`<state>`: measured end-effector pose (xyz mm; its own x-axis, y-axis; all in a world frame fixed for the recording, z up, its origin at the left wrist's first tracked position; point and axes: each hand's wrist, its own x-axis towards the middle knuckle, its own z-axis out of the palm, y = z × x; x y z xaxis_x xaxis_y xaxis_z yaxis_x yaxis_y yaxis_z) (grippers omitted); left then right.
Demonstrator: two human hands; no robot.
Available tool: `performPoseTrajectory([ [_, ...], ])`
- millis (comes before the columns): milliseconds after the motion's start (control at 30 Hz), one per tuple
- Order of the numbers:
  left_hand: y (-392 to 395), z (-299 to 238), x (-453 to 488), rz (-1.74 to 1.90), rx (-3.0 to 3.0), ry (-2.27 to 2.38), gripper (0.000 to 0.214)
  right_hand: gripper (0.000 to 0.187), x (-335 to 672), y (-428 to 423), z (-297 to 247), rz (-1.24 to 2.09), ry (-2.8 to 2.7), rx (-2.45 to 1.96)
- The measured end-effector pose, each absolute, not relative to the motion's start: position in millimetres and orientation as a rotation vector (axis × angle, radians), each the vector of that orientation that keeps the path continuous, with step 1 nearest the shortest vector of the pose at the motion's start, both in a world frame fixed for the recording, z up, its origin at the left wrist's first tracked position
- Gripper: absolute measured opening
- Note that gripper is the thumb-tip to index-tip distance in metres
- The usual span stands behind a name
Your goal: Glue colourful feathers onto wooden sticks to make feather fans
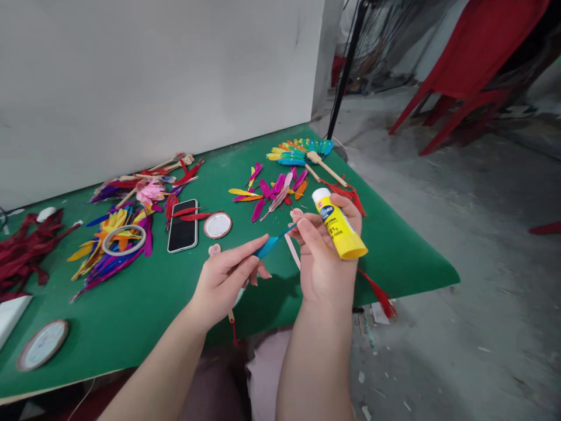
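My left hand (pixel 228 275) pinches the wide end of a blue feather (pixel 268 245) over the green table (pixel 144 304). My right hand (pixel 322 245) grips a yellow glue stick (pixel 337 225), white cap pointing up, and its fingertips touch the feather's thin quill end. Both hands hover near the table's front edge. Beyond them lie loose pink, magenta and orange feathers (pixel 274 190) and a finished fan of yellow-to-blue feathers (pixel 298 151) with a wooden handle.
A black phone (pixel 183 225), a small round disc (pixel 218 225), a tape ring (pixel 124 240) on a heap of colourful feathers, red tassels (pixel 21 248) at left, another round disc (pixel 42 345) near the front. Red plastic chairs (pixel 464 64) stand on the concrete floor at right.
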<state>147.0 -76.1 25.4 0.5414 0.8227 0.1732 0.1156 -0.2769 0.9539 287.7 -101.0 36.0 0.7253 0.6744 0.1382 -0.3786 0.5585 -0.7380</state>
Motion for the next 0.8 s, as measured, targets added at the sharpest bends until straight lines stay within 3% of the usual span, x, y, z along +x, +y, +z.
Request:
performPoseTrajectory([
  [267, -75.3, 23.1, 145.7, 0.776, 1.866, 0.884, 0.033, 0.041, 294.3, -97.8, 34.4, 0.542, -0.267, -0.764],
  [567, -34.1, -13.7, 174.3, 0.289, 2.799, 1.175, 0.043, 0.041, 301.9, -104.2, 37.8, 0.422, -0.146, -0.707],
  [800, -5.3, -20.4, 198.9, 0.252, 2.891, 0.997, 0.035, 0.042, 307.0, -103.2, 33.7, 0.43, -0.141, -0.753],
])
